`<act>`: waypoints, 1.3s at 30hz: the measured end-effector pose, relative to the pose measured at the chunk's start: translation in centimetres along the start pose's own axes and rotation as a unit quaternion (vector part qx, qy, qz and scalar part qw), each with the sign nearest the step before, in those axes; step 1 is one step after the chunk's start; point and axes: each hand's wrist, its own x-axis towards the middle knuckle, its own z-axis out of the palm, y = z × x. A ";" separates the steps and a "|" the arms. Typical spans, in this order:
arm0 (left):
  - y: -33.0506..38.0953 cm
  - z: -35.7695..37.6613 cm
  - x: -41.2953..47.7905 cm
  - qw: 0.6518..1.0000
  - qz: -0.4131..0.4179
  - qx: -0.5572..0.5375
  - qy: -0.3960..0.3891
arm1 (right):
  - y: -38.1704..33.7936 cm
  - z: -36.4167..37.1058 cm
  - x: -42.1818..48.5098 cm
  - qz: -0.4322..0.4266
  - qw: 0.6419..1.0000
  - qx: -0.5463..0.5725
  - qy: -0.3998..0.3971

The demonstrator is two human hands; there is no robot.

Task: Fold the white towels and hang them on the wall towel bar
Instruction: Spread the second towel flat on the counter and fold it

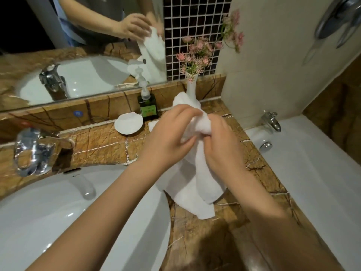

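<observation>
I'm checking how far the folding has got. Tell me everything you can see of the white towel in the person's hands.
The white towel looks like thick, plain terry cloth. It is not yet folded: its top is bunched between the left hand and the right hand, which both grip it, and the rest hangs in loose folds, its lower corner reaching the brown marble countertop beside the sink.

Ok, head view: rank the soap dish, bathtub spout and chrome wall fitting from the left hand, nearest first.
1. soap dish, just left of the left hand.
2. bathtub spout, right, at the tub's rim.
3. chrome wall fitting, top right, high up.
</observation>
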 end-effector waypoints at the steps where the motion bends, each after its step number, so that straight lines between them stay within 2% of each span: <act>1: -0.3 -0.3 0.0 0.999 -0.033 -0.016 -0.008 | 0.0 -0.4 0.4 0.006 1.000 0.018 0.017; 3: -0.8 -0.8 0.0 0.994 -0.095 -0.036 -0.036 | -0.1 -1.6 1.2 0.012 0.997 0.060 0.042; 6: -1.4 -1.2 0.1 0.986 -0.144 -0.050 -0.068 | -0.7 -4.4 2.4 0.015 0.986 0.155 0.056; 9: -1.4 -1.3 0.6 0.974 -0.189 -0.111 -0.052 | -2.0 -7.0 3.3 0.003 0.955 0.289 0.060; 13: 0.1 -2.4 1.9 0.940 -0.161 -0.299 -0.007 | -3.6 -9.1 4.0 -0.012 0.909 0.415 0.023; 15: 1.1 -3.2 2.1 0.934 -0.147 -0.326 0.007 | -3.9 -9.3 4.1 -0.004 0.897 0.443 0.016; 18: 2.1 -4.7 1.4 0.919 -0.180 -0.347 0.044 | -4.5 -9.4 4.0 0.025 0.863 0.503 0.034; 21: 2.7 -6.5 0.4 0.921 -0.187 -0.337 0.047 | -5.5 -9.5 3.4 0.037 0.843 0.536 0.033; 26: 3.2 -9.3 -2.4 0.957 -0.193 -0.217 0.016 | -8.1 -9.1 1.0 0.046 0.828 0.558 0.021; 30: 4.3 -11.8 -6.0 0.966 -0.195 -0.165 0.025 | -10.5 -8.3 -1.4 0.052 0.842 0.537 0.018; 34: 5.7 -14.7 -11.3 0.967 -0.207 -0.149 0.028 | -13.6 -6.9 -5.0 0.059 0.838 0.543 0.005; 39: 6.6 -17.5 -19.7 0.948 -0.283 -0.142 0.033 | -17.9 -4.4 -10.9 0.083 0.840 0.534 -0.035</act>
